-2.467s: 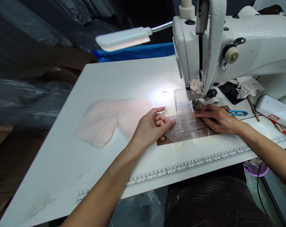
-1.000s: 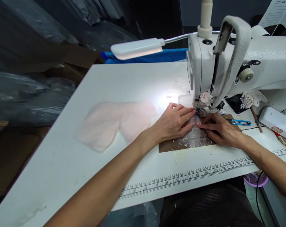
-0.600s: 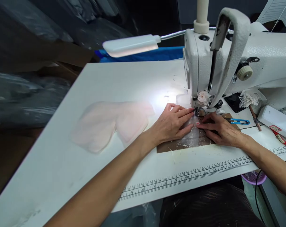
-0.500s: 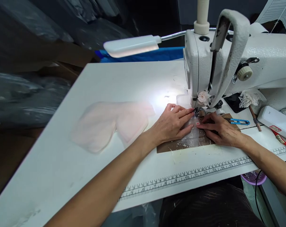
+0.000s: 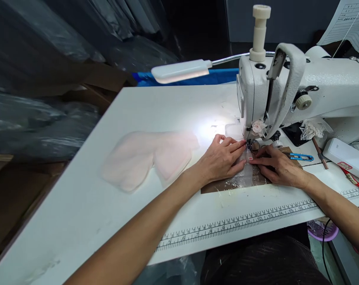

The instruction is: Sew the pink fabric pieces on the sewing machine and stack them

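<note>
My left hand (image 5: 222, 160) lies flat beside the sewing machine's presser foot (image 5: 252, 145), fingers stretched and slightly spread over a sheer whitish fabric (image 5: 244, 177). From the other side, my right hand (image 5: 278, 165) has bent fingers drawn together on the fabric's edge, at a small pinkish tab (image 5: 250, 158). Both sets of fingertips are close to the foot. Underneath is a brown sheet (image 5: 216, 186) with bits of thread on it. The white sewing machine (image 5: 324, 85) carries a pale fabric rose (image 5: 258, 126) near its needle. My fingers hide part of the fabric.
Sheer pale-pink cut pieces (image 5: 138, 158) lie on the white table (image 5: 87, 206) to the left. Blue thread snips (image 5: 301, 157), a white box-like device (image 5: 345, 158) and a lace scrap (image 5: 311, 130) are at right. A lamp (image 5: 181, 72) hangs above; a printed ruler (image 5: 239, 225) runs along the front edge.
The whole view has shifted, so the machine and table appear lower and slightly farther right. Both hands keep nearly the same place beside the presser foot.
</note>
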Action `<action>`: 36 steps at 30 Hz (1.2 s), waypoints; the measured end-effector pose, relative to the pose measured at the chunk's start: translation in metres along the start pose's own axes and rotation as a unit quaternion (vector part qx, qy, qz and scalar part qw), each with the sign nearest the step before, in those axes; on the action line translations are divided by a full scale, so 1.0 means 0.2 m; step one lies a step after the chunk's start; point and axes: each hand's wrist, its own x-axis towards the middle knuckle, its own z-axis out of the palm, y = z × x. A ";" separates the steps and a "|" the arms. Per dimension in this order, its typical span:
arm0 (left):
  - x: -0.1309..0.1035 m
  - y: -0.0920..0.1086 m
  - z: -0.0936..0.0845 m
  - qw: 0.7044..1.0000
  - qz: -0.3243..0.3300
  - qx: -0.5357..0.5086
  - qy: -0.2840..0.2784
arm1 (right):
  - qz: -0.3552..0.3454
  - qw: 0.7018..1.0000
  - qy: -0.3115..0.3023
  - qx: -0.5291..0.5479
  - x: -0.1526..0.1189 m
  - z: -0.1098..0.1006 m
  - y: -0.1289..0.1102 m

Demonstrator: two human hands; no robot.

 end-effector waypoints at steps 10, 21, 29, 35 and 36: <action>0.00 0.01 0.00 1.000 -0.012 -0.002 -0.021 | -0.019 1.000 0.011 0.009 0.00 0.00 0.01; 0.00 0.02 0.01 0.996 0.061 -0.014 0.058 | -0.024 1.000 -0.007 -0.005 0.01 -0.02 0.01; -0.02 0.01 -0.02 0.994 0.063 -0.070 0.051 | 0.007 1.000 -0.013 -0.015 0.00 0.00 0.00; -0.02 0.00 -0.04 0.997 0.056 -0.043 0.033 | 0.009 1.000 -0.008 -0.005 0.00 0.00 -0.02; -0.02 0.00 -0.04 0.997 0.053 -0.037 0.034 | 0.006 1.000 -0.006 -0.006 0.00 0.00 -0.02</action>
